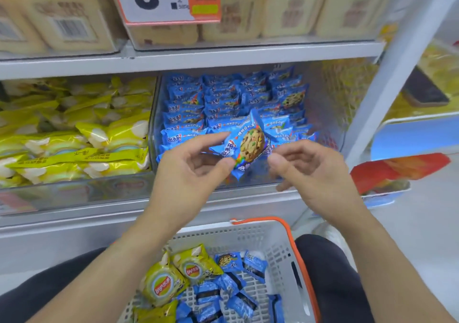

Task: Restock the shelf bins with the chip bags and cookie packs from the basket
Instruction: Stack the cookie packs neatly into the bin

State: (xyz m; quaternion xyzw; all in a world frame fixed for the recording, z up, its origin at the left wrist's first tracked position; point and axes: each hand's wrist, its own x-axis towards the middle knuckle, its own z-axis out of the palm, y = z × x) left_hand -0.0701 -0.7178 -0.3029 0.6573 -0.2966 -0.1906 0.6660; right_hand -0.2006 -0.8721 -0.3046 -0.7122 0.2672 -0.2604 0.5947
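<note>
I've got one blue cookie pack (248, 146) held up in front of the cookie bin (159, 124), tilted, print side toward me, probably so it goes in facing like the rows already there. My left hand (188, 171) pinches the pack's left end between thumb and curled fingers. My right hand (310, 171) sits at the pack's right end with fingers loosely curled; thumb and forefinger look to be nipping the wrapper edge, but contact there is hard to make out. The pack is above the bin's front wall, not yet set down.

The bin is nearly full of blue packs in neat overlapping rows, so I judge the free slot is at the front. The bin to the left (74, 181) holds yellow chip bags (111, 136), kept separate by the clear divider.

The basket (280, 245) rests between my knees, just below the shelf. It holds a few yellow chip bags (161, 285) and a heap of blue cookie packs (233, 295), so plenty of the job is left.
</note>
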